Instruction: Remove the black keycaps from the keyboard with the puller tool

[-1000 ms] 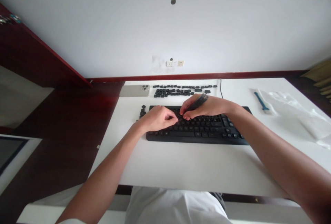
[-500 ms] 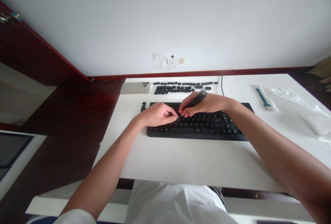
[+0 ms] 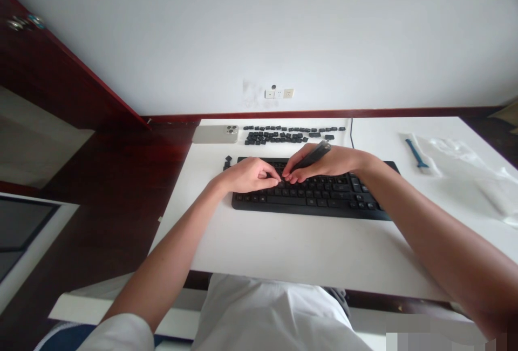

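A black computer keyboard lies on the white desk, with my hands over its upper left keys. My left hand is curled, its fingertips on the keys and meeting my right fingertips; whatever lies between them is hidden. My right hand grips a slim black tool, possibly tweezers, whose tip is hidden by my fingers. Behind the keyboard, several loose black keycaps lie in rows. A small pile of keycaps sits just off the keyboard's left corner.
A silver smartphone lies face down at the desk's back left. On the right are a clear plastic bag and a blue-handled tool. A thin black cable drops behind the desk, which stands against a white wall.
Both hands stay at the same keys, with the left fingertips drawn closer to the right hand. The whole scene has shifted slightly up and right in view.
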A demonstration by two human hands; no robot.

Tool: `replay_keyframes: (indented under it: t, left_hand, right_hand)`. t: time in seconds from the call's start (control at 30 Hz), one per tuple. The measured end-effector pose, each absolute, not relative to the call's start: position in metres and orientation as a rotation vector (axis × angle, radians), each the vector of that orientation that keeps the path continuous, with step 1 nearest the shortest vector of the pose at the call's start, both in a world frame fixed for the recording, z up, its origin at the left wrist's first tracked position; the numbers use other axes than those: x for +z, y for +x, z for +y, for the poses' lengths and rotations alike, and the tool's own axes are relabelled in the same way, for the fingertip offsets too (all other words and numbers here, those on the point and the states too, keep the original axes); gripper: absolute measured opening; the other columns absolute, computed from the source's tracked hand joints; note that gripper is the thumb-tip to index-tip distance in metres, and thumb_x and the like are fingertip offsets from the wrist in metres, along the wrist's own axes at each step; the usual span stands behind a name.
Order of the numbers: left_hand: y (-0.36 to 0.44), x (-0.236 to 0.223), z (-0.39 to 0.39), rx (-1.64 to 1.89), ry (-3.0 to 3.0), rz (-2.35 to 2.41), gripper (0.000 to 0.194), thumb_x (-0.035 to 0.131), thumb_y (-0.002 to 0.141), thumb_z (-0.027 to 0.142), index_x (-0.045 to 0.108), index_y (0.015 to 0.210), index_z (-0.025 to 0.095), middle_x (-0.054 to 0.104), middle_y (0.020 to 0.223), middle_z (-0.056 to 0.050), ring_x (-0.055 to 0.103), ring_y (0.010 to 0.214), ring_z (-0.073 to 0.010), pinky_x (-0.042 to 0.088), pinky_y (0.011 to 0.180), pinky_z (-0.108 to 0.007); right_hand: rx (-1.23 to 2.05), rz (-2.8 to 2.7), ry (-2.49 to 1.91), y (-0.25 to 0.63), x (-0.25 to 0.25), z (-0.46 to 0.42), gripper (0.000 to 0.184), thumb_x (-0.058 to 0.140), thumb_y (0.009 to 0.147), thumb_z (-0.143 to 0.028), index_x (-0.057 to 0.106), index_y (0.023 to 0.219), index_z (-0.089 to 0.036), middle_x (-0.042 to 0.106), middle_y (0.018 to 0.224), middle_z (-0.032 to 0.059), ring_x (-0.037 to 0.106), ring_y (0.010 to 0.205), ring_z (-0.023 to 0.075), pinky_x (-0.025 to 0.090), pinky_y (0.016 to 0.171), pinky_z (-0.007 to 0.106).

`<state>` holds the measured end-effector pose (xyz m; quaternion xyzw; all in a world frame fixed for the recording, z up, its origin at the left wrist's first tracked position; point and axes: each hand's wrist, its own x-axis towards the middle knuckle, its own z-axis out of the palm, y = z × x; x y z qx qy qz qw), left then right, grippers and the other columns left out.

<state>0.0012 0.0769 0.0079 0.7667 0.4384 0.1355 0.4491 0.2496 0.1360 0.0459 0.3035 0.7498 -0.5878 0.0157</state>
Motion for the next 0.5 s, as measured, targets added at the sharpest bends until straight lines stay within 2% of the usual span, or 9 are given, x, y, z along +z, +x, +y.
replay_keyframes:
  t: [0.17,0.37,0.5]
  left_hand:
    - [-0.007,0.020,0.077,0.170,1.835,1.055,0.036,0.069,0.090,0.038,0.078,0.121,0.023,0.072,0.068,0.000,0.059,0.055,-0.0139,0.036,0.054,-0.024]
    - [-0.010,0.030,0.075,0.115,1.802,0.829,0.032,0.064,0.094,0.041,0.081,0.113,0.021,0.079,0.093,-0.004,0.067,0.075,-0.0154,0.044,0.064,-0.022]
    - [-0.011,0.028,0.077,0.257,1.817,0.940,0.029,0.061,0.096,0.039,0.080,0.104,0.019,0.078,0.098,-0.005,0.066,0.079,-0.0150,0.044,0.068,-0.023]
  right_hand:
    - [-1.911,2.316,0.767,0.252,0.037,0.142,0.039,0.076,0.085,-0.045,0.080,0.114,-0.019,0.079,0.106,0.0086,0.074,0.100,0.0225,0.061,0.088,0.034]
    - [-1.913,2.314,0.807,0.249,0.032,0.142,0.045,0.076,0.084,-0.047,0.078,0.118,-0.016,0.079,0.105,0.0103,0.073,0.090,0.0195,0.060,0.078,0.031]
    - [-1.726,2.453,0.842,0.248,0.038,0.137,0.036,0.072,0.088,-0.045,0.080,0.113,-0.021,0.080,0.101,0.0069,0.073,0.089,0.0199,0.057,0.077,0.030]
